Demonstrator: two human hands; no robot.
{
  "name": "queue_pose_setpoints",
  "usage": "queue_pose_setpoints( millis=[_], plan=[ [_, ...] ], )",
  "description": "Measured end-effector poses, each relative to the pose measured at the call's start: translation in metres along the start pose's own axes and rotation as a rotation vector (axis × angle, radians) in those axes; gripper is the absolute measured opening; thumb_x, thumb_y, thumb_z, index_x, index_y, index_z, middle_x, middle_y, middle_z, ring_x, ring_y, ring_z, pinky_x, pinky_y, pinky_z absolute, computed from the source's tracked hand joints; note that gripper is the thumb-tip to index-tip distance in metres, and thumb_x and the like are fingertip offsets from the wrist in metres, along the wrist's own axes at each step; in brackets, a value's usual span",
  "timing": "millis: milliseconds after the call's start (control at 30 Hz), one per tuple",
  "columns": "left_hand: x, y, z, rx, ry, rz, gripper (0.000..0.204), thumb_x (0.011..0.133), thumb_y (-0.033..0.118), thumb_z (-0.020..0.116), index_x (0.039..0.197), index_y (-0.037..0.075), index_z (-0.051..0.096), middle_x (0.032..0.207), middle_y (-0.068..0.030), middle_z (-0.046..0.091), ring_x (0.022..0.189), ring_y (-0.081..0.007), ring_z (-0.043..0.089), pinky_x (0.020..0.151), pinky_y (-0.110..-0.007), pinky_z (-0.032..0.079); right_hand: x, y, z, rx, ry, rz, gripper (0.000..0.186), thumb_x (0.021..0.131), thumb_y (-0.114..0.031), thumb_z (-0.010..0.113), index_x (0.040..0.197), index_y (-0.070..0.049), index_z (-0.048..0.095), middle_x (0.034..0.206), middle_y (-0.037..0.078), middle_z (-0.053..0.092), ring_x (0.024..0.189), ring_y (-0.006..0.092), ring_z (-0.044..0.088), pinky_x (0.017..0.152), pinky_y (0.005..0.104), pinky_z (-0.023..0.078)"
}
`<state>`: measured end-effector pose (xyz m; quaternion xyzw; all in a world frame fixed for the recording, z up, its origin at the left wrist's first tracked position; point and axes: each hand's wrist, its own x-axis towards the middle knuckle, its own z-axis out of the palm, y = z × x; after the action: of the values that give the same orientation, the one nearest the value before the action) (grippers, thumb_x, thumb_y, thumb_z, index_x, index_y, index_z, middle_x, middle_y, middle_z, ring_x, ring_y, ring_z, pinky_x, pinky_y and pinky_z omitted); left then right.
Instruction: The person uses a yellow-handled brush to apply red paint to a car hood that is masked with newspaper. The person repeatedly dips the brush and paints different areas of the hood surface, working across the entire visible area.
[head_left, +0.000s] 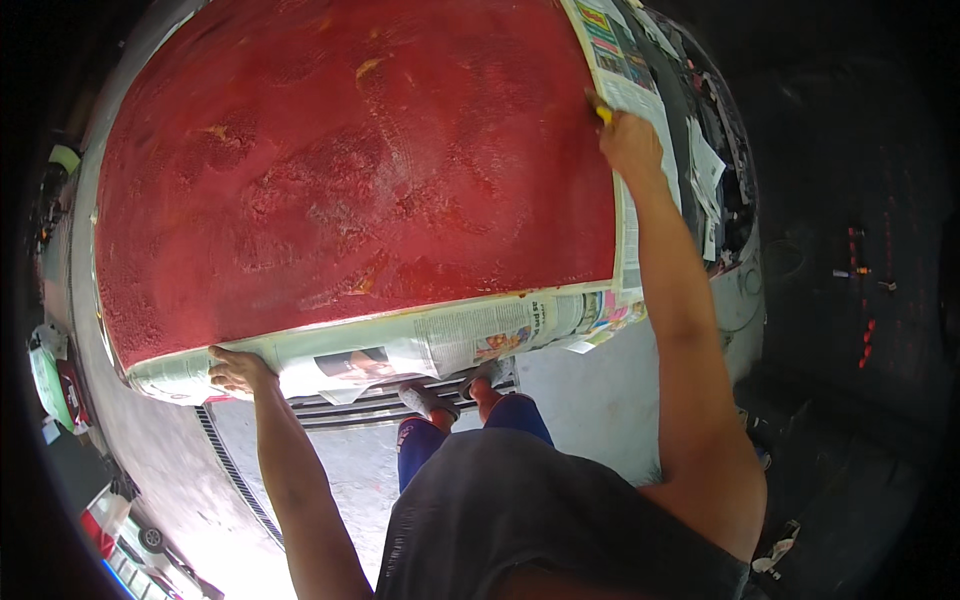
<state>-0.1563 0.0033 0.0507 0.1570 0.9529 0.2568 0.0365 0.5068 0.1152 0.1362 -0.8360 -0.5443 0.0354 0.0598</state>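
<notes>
A broad car panel (470, 170) coated in uneven, wet-looking red spreads in front of me. Newspaper (450, 340) is taped along its near edge, and more newspaper (635, 100) lines its right edge. My right hand (632, 148) is closed on a small paintbrush (604, 113) with a yellow handle; the brush's dark tip meets the red surface by the right border. On the near edge, toward the left, my left hand (240, 371) rests on the newspaper, fingers apart and holding nothing.
Beyond the right newspaper is an exposed dark car section (735, 160) with loose paper sheets (706, 180). A floor drain grate (225, 450) runs at lower left. A white and red vehicle (150, 545) stands at the far lower left. My feet are beside the panel's near edge.
</notes>
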Motion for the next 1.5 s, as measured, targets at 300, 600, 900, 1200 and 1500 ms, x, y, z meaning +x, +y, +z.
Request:
queue_pose_setpoints(
  millis=[300,600,900,1200,1500],
  plan=[
    [0.000,-0.001,-0.001,-0.032,-0.018,-0.019,0.103,0.096,0.077,0.011,0.158,-0.005,0.009,0.165,-0.0271,0.005,0.151,-0.0463,0.014,0.123,-0.058,0.025,-0.147,0.029,-0.075,0.053,-0.274,0.136,0.029,0.091,-0.017,0.058,0.114,-0.007,0.072,0.089,0.027,0.071,0.088,0.0426,0.071,0.082,0.0496,0.056],
    [0.004,-0.005,0.004,-0.019,0.015,-0.004,0.104,0.095,0.078,0.014,0.158,-0.004,0.009,0.166,-0.0261,0.006,0.153,-0.0451,0.012,0.121,-0.060,0.024,-0.087,0.034,-0.001,0.218,0.165,0.089,0.032,0.093,-0.022,0.058,0.117,-0.003,0.069,0.095,0.029,0.070,0.088,0.0450,0.070,0.080,0.0508,0.056],
    [0.010,-0.010,0.009,-0.046,0.015,-0.008,0.103,0.096,0.076,0.016,0.158,-0.007,0.007,0.165,-0.0289,0.005,0.152,-0.0466,0.010,0.121,-0.060,0.024,-0.227,0.017,-0.019,-0.110,-0.152,0.029,0.021,0.094,-0.019,0.054,0.103,-0.004,0.066,0.093,0.025,0.068,0.079,0.0446,0.070,0.073,0.0535,0.056],
    [0.025,-0.017,0.024,-0.045,0.061,-0.055,0.106,0.095,0.078,0.018,0.158,-0.006,0.009,0.166,-0.0284,0.002,0.153,-0.0465,0.009,0.117,-0.067,0.025,-0.156,0.088,-0.035,0.850,0.134,0.264,0.026,0.099,-0.021,0.055,0.108,-0.002,0.071,0.073,0.005,0.067,0.059,0.0124,0.056,0.053,0.0299,0.043],
    [0.025,-0.018,0.022,0.010,0.065,0.007,0.103,0.098,0.075,0.017,0.156,-0.009,0.010,0.164,-0.0317,0.006,0.149,-0.0522,0.015,0.118,-0.066,0.026,-0.148,0.091,0.031,0.682,-0.027,0.390,0.028,0.086,-0.027,0.068,0.104,-0.007,0.076,0.092,0.024,0.073,0.088,0.0346,0.073,0.083,0.0392,0.055]
  ],
)
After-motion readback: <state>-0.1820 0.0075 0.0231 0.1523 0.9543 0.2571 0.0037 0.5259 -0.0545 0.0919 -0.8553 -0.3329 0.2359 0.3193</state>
